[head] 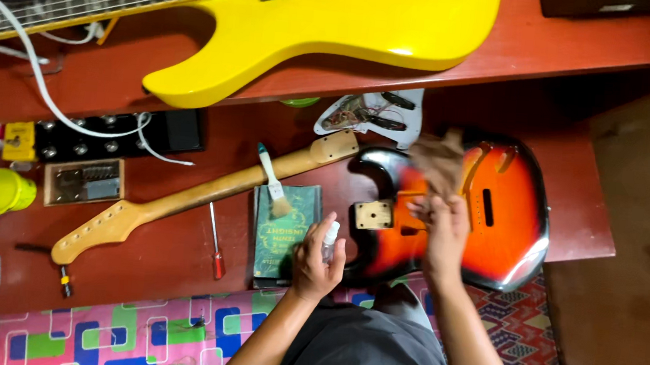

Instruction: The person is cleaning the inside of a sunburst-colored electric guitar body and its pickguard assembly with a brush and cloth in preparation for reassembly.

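Observation:
A sunburst guitar body (508,212), orange-red with black edges and empty cavities, lies on the red floor in front of me. My right hand (442,234) hovers over its middle and grips a brownish cloth (438,164), blurred by motion. My left hand (317,258) holds a small clear spray bottle (330,237) upright, just left of the body's lower horn. A detached wooden guitar neck (184,202) lies to the left, pointing at the body.
A yellow guitar (337,29) rests on the raised red ledge above. Nearby lie a white pickguard with wiring (377,115), a paintbrush (275,182) on a green book (283,237), a red-handled screwdriver (216,243), a black pedal board (120,134), a yellow cup (1,191) and a patterned mat (119,336).

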